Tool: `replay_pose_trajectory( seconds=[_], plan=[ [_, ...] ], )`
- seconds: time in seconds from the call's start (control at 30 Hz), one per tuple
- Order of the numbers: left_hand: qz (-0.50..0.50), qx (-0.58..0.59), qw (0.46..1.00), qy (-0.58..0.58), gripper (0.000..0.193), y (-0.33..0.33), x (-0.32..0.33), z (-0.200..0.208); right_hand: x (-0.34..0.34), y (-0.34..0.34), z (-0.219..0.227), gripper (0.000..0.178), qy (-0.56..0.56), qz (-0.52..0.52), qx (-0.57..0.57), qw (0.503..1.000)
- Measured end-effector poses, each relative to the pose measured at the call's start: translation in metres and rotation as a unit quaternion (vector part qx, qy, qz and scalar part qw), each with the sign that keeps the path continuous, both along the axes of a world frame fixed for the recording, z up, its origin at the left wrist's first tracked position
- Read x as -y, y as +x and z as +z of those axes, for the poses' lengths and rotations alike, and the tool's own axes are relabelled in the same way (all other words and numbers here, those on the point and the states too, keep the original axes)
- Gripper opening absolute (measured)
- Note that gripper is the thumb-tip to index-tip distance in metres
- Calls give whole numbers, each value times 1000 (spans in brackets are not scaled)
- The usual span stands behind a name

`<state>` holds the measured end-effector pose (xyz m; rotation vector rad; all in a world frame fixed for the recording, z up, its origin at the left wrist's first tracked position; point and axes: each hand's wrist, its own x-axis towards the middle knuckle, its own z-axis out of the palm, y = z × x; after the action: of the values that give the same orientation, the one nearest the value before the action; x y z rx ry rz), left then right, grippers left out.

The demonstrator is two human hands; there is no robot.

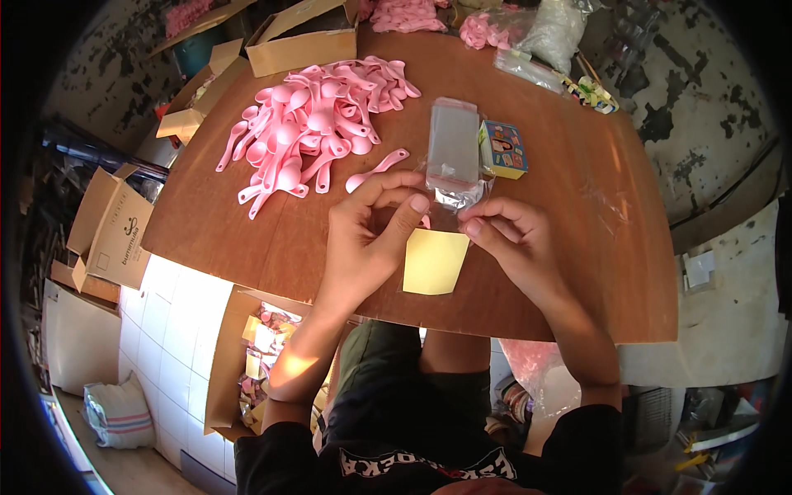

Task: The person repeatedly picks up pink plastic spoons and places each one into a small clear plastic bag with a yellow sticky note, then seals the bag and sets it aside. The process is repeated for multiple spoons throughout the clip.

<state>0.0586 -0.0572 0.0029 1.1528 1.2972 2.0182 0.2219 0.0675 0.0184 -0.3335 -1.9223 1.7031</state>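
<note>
Showing plain pale yellow, four-sided card (434,262), right grip (513,233) pinched together, left grip (370,224) unclear

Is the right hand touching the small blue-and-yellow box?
Apart. In the head view, a strip of brown tabletop shows between the right hand and the blue-and-yellow box.

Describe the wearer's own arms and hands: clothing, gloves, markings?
The left hand and right hand are bare: no gloves, watch or bracelet visible. The forearms are uncovered. Short black fabric sleeves end near the elbows; the matching black T-shirt has white lettering across the chest.
</note>
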Motion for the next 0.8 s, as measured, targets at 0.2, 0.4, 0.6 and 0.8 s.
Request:
replay_pose_trajectory(
  seconds=[0.2,0.4,0.6,0.8],
  plan=[
    [81,-48,995,25,23,3,-11,18,1,2,0,16,18,-3,1,1000],
    [103,-60,993,17,13,-1,-12,24,1,3,-2,16,-2,0,-8,1000],
    [37,-1,997,70,12,-4,-8,30,1,5,1,15,-17,-6,2,1000],
    [-25,46,998,42,17,-10,-8,27,0,6,2,14,-8,4,-4,1000]
  ],
)
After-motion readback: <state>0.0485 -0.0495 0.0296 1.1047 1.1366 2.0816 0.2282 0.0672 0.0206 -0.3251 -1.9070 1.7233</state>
